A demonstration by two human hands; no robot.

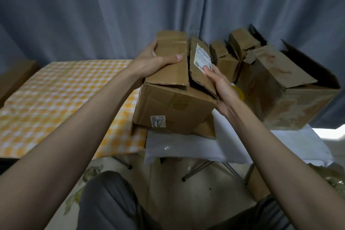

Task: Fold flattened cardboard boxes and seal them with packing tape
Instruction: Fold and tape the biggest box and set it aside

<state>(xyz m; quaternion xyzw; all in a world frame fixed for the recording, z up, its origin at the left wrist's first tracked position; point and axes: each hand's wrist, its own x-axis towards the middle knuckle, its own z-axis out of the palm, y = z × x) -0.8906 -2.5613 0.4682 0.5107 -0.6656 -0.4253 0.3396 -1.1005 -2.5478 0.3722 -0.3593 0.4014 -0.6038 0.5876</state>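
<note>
Brown cardboard box (173,97) sits mid-frame on the white counter (186,147), hiding what lies under it. Left hand (151,61) grips one top flap, right hand (218,82) presses the other with straight fingers. More boxes (280,84) crowd the right; the checkered counter (56,99) at left has room.

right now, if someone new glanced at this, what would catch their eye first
First, the cardboard box at centre, held by both hands: the left hand grips its far left top flap, and the right hand pushes the labelled right flap inward. Next, the orange checked tablecloth on the left, and the big stained open box on the right.
</note>
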